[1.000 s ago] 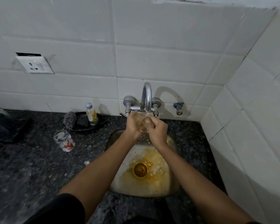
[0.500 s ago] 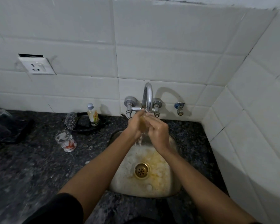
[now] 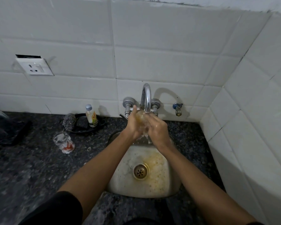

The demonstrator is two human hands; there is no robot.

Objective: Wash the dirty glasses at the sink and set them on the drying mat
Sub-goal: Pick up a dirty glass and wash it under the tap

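Glass (image 3: 140, 116) under tap (image 3: 146, 96), above sink (image 3: 120, 184); gripped by left hand (image 3: 133, 125) and right hand (image 3: 157, 129) from either side. Second glass (image 3: 63, 142) upright on counter (image 3: 31, 168), well left.

I see a dark speckled stone counter (image 3: 31, 168) running along the tiled wall, with a steel sink (image 3: 172, 190) set into it. On it, left of the sink, stands a soapy glass (image 3: 64, 142) with red at its base. Behind that lies a black dish (image 3: 86, 123) holding a scrubber (image 3: 69, 122) and a small bottle (image 3: 91, 115).
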